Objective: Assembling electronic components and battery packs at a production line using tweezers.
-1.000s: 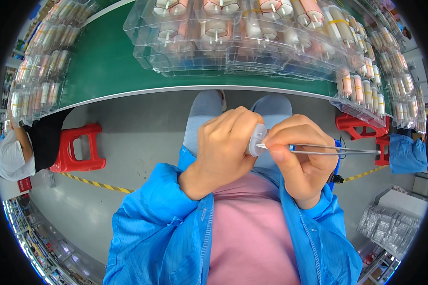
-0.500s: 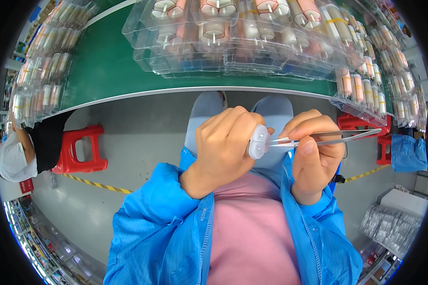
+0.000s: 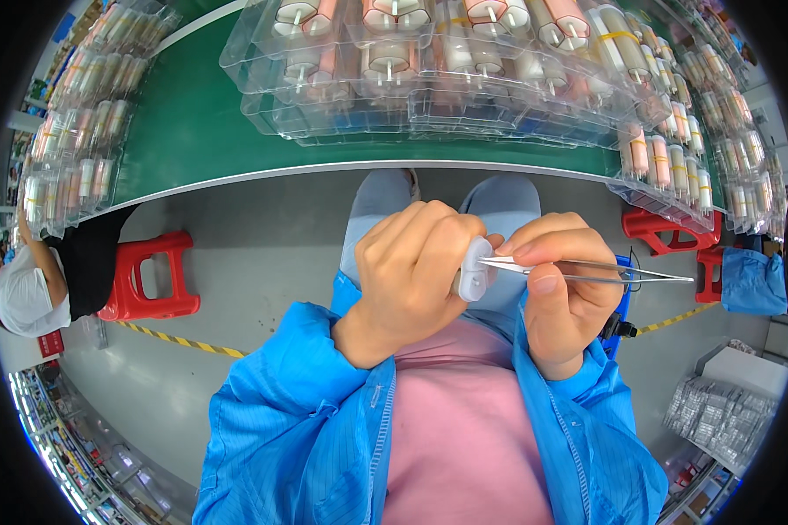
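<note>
The left hand is curled into a loose fist, knuckles up, its fingers wrapped around a small white plastic part whose rounded end pokes out on the thumb side. The right hand sits just beside it, thumb and forefinger pinched shut on a pair of metal tweezers. The tweezers lie almost level, their tips touching the white plastic part, their long rear end pointing away to the right. Both hands are raised in front of the chest, close together, wrists bent inward, with forearms in bright blue sleeves rising from the lower edge over a pink top.

Beyond the hands, past the knees in light jeans, runs the curved white edge of a green worktop. On it, above the hands, are stacked clear plastic trays filled with rows of small cylindrical parts in white and pinkish tones; more such trays lie far to the left and others line the right side.

Below the worktop the floor is grey, marked with a yellow and black striped line. A red stool stands to the left of the hands, next to another person in a white cap. Red stools also stand to the right.
</note>
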Action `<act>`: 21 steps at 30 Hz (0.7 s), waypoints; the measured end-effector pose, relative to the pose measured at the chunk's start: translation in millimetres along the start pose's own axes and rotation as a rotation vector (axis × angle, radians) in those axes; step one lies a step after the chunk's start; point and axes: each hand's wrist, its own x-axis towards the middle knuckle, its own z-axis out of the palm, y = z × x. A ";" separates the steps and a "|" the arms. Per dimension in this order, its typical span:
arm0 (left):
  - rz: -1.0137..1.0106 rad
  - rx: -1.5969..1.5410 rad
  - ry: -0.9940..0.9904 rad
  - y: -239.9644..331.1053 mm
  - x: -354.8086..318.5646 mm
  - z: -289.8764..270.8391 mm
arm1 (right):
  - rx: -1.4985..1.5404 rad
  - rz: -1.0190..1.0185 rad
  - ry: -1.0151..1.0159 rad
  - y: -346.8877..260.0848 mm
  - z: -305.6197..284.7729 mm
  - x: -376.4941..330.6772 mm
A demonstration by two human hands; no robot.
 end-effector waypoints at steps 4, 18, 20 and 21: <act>0.029 0.047 0.007 1.6 1.3 -0.6 | -0.022 -0.039 -0.008 0.5 -1.2 -0.2; 0.044 0.082 0.032 2.5 -0.7 2.4 | -0.217 -0.120 -0.018 -5.9 1.3 0.0; 0.050 0.090 0.031 2.4 -0.8 2.2 | -0.238 -0.121 -0.032 -6.7 0.7 0.2; 0.053 0.095 0.030 2.2 -1.2 2.1 | -0.238 -0.116 -0.037 -6.9 0.4 0.4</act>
